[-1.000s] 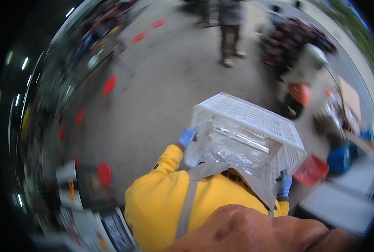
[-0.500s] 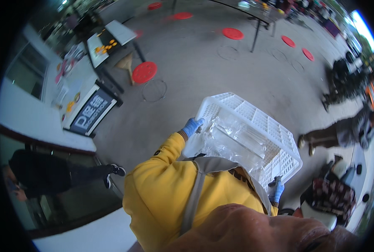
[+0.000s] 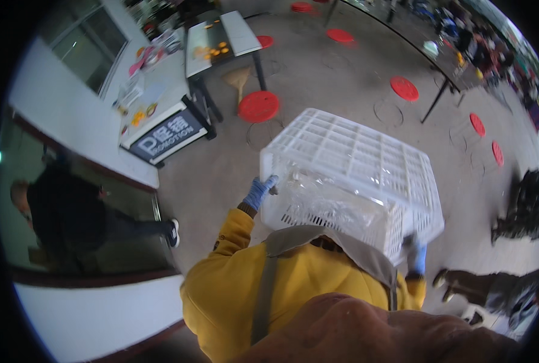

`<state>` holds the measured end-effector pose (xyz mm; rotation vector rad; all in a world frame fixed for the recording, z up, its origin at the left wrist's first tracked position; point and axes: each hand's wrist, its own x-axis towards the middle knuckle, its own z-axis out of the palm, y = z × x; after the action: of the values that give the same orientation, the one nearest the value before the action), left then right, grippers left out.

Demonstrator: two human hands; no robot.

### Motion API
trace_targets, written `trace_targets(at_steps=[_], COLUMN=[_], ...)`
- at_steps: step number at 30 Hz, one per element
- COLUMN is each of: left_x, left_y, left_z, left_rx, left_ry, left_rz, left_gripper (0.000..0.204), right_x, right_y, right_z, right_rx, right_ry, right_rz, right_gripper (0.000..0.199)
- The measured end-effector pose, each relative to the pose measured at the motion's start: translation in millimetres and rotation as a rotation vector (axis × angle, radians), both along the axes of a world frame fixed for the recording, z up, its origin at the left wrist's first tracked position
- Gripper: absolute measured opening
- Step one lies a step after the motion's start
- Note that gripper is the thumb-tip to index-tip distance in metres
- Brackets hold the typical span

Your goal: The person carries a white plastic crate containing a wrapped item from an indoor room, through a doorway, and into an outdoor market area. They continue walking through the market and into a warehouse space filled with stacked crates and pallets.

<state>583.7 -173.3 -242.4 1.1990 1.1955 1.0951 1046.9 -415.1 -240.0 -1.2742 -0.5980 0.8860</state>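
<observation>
A white slatted plastic crate (image 3: 360, 145) is held in front of my body, tilted so that its far wall or base shows above its opening. Clear plastic wrap (image 3: 327, 199) lies inside it; what the wrap covers, if anything, I cannot make out. Closed round the crate's left end is my left hand (image 3: 258, 192), in a blue glove with dark fingertips. At the right end, near the lower corner, my right hand (image 3: 418, 257) grips the crate too, gloved in blue and blurred by motion.
To the left stand a counter with a dark sign (image 3: 168, 133) and a white table (image 3: 240, 33) with orange pieces. A red stool (image 3: 258, 106) and a broom (image 3: 238, 77) are beside them. One person (image 3: 70, 206) stands in the left doorway, another (image 3: 493, 291) at right. A long table (image 3: 402, 37) spans the back.
My view has swung to the right, and the surroundings shift leftward at the doorway side and down. The crate has tipped, showing more of its slatted outer face. Both hands keep their hold.
</observation>
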Motion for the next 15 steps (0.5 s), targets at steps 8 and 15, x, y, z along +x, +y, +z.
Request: trace_targets(at_steps=[8, 15], left_x=[115.9, 121.0], left_y=[86.0, 150.8], left_z=[14.3, 82.0], left_rx=[0.001, -0.089], left_ry=[0.009, -0.084], left_rz=[0.334, 0.46], left_gripper=[0.031, 0.027], right_x=[171.3, 190.8], right_y=[248.6, 381.6], right_z=[-6.0, 101.3], right_rx=[-0.1, -0.159], right_ry=[0.027, -0.074], right_rz=[0.156, 0.361], right_gripper=[0.038, 0.042])
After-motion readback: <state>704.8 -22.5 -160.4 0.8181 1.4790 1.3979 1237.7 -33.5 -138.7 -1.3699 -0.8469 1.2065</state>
